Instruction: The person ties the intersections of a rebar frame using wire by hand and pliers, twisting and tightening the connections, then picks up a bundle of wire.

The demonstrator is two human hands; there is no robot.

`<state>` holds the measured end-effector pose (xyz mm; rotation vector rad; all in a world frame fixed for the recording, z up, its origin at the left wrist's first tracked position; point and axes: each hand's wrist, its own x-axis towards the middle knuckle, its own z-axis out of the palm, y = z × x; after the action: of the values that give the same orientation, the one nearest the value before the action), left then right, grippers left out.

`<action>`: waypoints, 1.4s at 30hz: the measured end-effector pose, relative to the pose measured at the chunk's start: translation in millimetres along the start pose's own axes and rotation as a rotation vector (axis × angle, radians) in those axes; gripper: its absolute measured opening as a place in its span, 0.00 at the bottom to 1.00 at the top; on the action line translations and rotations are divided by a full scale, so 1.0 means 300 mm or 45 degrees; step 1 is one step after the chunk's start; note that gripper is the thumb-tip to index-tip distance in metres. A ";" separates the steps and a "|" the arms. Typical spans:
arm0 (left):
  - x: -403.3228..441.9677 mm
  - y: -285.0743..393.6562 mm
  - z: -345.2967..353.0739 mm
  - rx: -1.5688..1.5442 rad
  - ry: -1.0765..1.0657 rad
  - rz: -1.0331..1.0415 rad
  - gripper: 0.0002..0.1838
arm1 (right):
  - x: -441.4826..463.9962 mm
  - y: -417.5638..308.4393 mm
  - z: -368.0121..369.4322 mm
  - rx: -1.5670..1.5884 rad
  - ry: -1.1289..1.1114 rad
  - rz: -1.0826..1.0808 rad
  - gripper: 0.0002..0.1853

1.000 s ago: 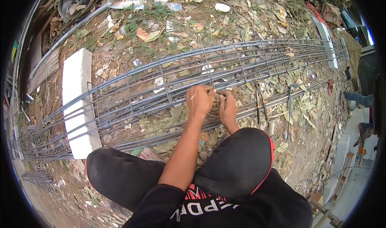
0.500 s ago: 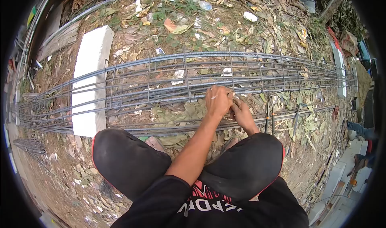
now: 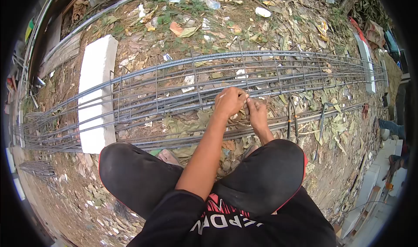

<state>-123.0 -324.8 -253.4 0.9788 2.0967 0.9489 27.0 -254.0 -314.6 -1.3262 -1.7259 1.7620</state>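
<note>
A long cage of steel bars [image 3: 174,64] with square wire ties stretches across the view. My left hand [image 3: 229,102] is closed at the cage's near edge, by one of the upright ties. Just right of it, my right hand [image 3: 257,115] has its thumb and fingers pinched together, close to the left fingertips. Whatever lies between the fingers of either hand is too small to name. Pincers [image 3: 292,118] with dark and orange handles lie on the ground to the right of my right hand.
A white block [image 3: 96,94] lies under the cage's left part, and another white block [image 3: 367,68] under its right end. Loose bars [image 3: 174,141] run between the cage and my knees. A bent dark tool [image 3: 323,118] lies right of the pincers. A co-worker's leg [image 3: 391,127] shows at far right.
The view has tilted and shifted. Both hands stay at the cage's near edge; the right fingers have moved up beside the left fingertips compared with half a second ago.
</note>
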 end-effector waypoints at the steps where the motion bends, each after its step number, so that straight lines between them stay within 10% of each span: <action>1: 0.007 0.007 0.003 -0.005 -0.046 -0.081 0.12 | -0.006 0.011 -0.007 0.001 0.046 0.023 0.22; 13: 0.023 0.016 0.040 0.033 0.013 -0.132 0.12 | -0.106 -0.142 -0.023 -1.593 -0.126 -0.573 0.06; 21: 0.039 0.019 0.031 0.042 -0.067 -0.192 0.13 | -0.056 -0.188 -0.133 -1.258 0.204 -1.017 0.12; 33: 0.039 0.016 0.044 0.071 -0.029 -0.151 0.12 | 0.015 -0.237 -0.225 -1.524 -0.209 -1.401 0.16; 36: 0.037 0.013 0.045 0.069 -0.003 -0.167 0.12 | 0.027 -0.119 -0.181 -1.566 0.147 -1.043 0.03; 40: 0.045 0.009 0.045 0.058 -0.022 -0.194 0.12 | -0.027 -0.009 -0.048 -1.346 0.251 -0.708 0.08; 42: 0.045 0.036 0.027 0.021 -0.091 -0.244 0.12 | -0.041 -0.062 -0.004 0.048 -0.250 0.248 0.16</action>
<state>-119.9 -306.1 -252.3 0.7907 2.0982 0.7900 27.4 -259.0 -292.9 -1.3868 -1.7008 2.0848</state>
